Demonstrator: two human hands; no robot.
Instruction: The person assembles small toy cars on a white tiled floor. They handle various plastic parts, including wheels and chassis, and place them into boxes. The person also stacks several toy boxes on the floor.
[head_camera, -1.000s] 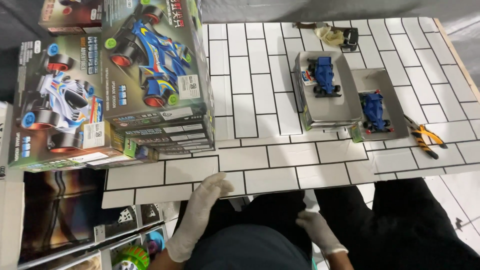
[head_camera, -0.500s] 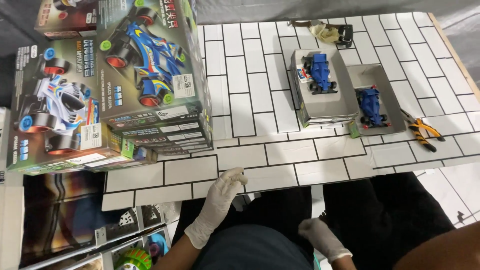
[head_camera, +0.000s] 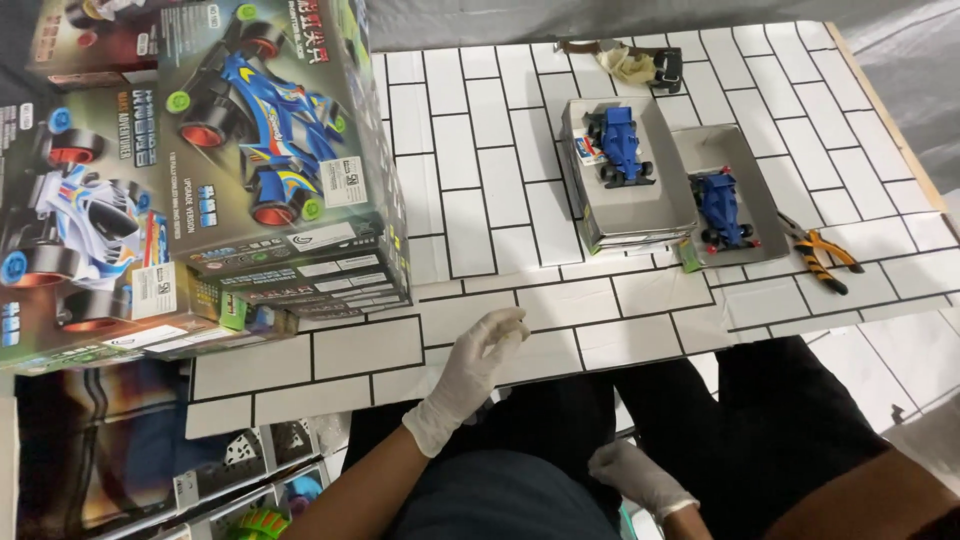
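Plainly, the gloved left hand (head_camera: 468, 372) hovered over the white tiled table (head_camera: 500, 210) near its six o'clock edge, its grip loosely curled on nothing. The right hand (head_camera: 640, 478) lay low by the lap, fingers relaxed and empty. At nine o'clock the stacked toy-car boxes (head_camera: 270, 170) overhung the table's edge; a careless sweep could probably have tipped them. At one o'clock two blue model cars (head_camera: 620, 145) sat on grey trays, pliers (head_camera: 822, 258) at three o'clock beside them.
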